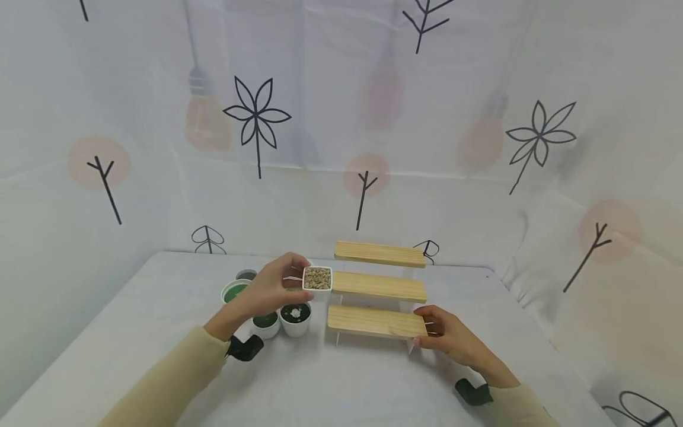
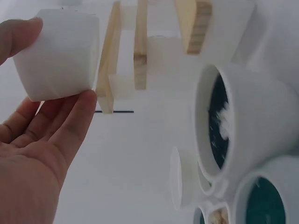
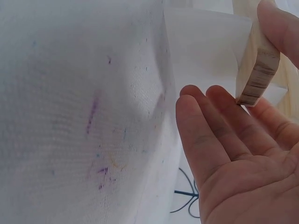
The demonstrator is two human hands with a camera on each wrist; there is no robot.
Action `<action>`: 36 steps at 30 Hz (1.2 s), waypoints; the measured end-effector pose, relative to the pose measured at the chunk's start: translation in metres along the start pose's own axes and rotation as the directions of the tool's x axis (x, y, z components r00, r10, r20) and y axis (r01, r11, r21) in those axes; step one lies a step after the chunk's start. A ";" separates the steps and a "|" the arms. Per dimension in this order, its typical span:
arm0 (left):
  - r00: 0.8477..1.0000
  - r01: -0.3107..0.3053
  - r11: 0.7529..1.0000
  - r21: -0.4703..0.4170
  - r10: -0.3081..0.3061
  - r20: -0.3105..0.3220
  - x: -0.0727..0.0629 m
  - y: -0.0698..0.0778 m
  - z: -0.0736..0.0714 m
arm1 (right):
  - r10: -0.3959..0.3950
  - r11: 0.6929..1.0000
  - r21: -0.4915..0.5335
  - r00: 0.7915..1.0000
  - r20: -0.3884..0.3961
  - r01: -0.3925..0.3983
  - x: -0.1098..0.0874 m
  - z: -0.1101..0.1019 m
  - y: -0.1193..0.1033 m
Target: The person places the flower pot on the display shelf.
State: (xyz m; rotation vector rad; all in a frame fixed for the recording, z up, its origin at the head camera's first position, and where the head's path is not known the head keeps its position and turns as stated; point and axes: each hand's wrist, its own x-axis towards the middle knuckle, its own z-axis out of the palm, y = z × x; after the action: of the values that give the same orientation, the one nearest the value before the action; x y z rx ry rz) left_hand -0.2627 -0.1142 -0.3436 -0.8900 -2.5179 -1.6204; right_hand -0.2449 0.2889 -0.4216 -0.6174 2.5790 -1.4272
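My left hand [image 1: 272,287] grips a small square white pot [image 1: 318,283] filled with tan granules, raised just left of the middle tier of a stepped shelf. In the left wrist view, the thumb lies on one side of the pot and the fingers on the other. The shelf has three pale wooden planks on white supports. At the right end of its lowest plank [image 1: 373,321], my right hand [image 1: 456,339] holds the corner. The right wrist view has the thumb on one side of the plank end [image 3: 258,77] and the fingers on the other.
Several white pots cluster left of the shelf, partly hidden behind my left hand. One round pot [image 1: 295,329] has dark filling with a white piece on top; another [image 1: 266,332] is green inside. A patterned white backdrop [image 1: 309,213] rises behind the white-covered table [image 1: 320,385].
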 end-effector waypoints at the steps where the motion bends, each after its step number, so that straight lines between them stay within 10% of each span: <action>1: 1.000 -0.005 1.000 -0.007 0.005 -0.009 0.004 0.002 0.002 | 0.001 1.000 0.000 1.000 0.000 -0.001 0.000 0.000 0.000; 21: 0.998 -0.059 0.995 -0.074 0.061 0.015 0.093 0.022 0.032 | 0.032 0.999 0.002 0.999 -0.013 -0.032 0.009 0.003 0.000; 36: 0.998 -0.033 0.998 -0.056 0.035 0.046 0.151 0.027 0.090 | 0.060 0.998 -0.001 0.998 -0.011 -0.060 0.011 0.002 0.001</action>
State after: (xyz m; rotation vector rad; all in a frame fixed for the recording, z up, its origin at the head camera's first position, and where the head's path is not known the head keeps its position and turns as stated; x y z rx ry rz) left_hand -0.3514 0.0370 -0.3162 -0.9821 -2.4847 -1.6863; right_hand -0.2542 0.2832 -0.4224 -0.5296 2.5834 -1.4148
